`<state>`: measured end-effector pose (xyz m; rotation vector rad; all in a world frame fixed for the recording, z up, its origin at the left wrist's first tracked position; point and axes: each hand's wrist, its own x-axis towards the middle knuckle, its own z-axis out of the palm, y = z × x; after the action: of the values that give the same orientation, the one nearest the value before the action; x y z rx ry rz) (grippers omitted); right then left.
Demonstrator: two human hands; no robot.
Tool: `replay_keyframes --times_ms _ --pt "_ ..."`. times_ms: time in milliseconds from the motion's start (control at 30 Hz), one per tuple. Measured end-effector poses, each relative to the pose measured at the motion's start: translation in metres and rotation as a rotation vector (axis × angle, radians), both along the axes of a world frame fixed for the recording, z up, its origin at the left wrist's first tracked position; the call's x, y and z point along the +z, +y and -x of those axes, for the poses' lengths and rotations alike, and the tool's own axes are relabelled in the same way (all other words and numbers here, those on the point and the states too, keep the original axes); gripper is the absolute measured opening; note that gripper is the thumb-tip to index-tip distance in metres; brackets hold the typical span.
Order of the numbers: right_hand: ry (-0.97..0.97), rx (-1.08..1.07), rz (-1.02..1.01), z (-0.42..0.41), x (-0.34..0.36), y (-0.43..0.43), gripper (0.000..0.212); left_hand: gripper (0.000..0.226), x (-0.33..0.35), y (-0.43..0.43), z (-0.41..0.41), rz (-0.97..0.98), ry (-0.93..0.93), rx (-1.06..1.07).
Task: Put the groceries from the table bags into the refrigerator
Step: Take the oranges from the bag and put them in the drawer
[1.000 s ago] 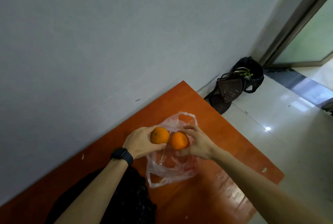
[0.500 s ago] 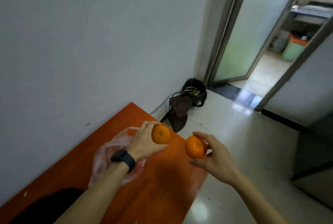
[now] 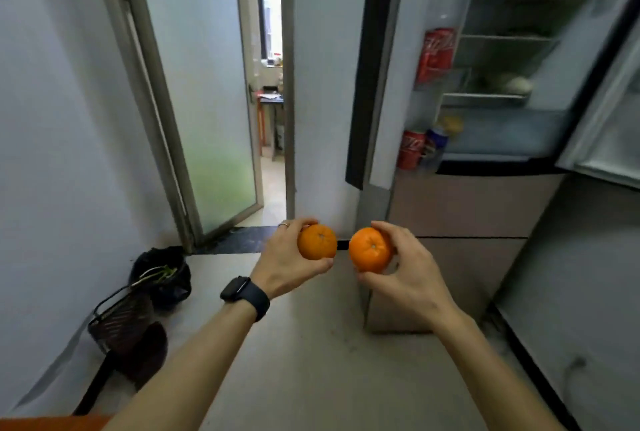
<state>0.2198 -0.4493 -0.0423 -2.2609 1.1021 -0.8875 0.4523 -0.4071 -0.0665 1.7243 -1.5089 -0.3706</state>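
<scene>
My left hand (image 3: 284, 262), with a black watch on the wrist, grips one orange (image 3: 317, 242). My right hand (image 3: 407, 273) grips a second orange (image 3: 370, 249) just to its right; the two fruits are a small gap apart, held at mid-height over the floor. The refrigerator (image 3: 502, 91) stands open ahead at the upper right, its wire shelves lit and its left door (image 3: 429, 60) holding red cans and bottles. Only an orange sliver of the table (image 3: 52, 423) shows at the bottom left corner; the bags are out of view.
A black bag (image 3: 161, 276) with green stalks and a dark wire basket (image 3: 121, 323) sit on the floor by the left wall. A frosted glass door (image 3: 207, 101) and a narrow doorway lie ahead. A grey cabinet side (image 3: 571, 292) rises on the right.
My view has swung right, away from the table and plastic bag, toward the open refrigerator. Both hands carried their oranges off the table and now hold them closer together over the floor.
</scene>
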Motion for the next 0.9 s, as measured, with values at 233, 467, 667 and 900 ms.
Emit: replay_keyframes --times_ms 233,467,667,900 --pt "-0.047 -0.213 0.106 0.133 0.050 -0.088 0.084 0.068 0.048 -0.120 0.127 0.133 -0.015 -0.230" --pt "-0.060 -0.337 0.159 0.211 0.081 -0.188 0.084 0.072 0.096 -0.235 0.194 0.282 -0.044 -0.311" --pt "-0.086 -0.369 0.212 0.249 0.102 -0.299 0.084 0.065 0.124 -0.352 0.237 0.337 -0.017 -0.307" --pt "-0.094 -0.373 0.210 0.275 0.133 -0.414 0.083 0.066 0.151 -0.475 0.270 0.341 -0.035 -0.279"
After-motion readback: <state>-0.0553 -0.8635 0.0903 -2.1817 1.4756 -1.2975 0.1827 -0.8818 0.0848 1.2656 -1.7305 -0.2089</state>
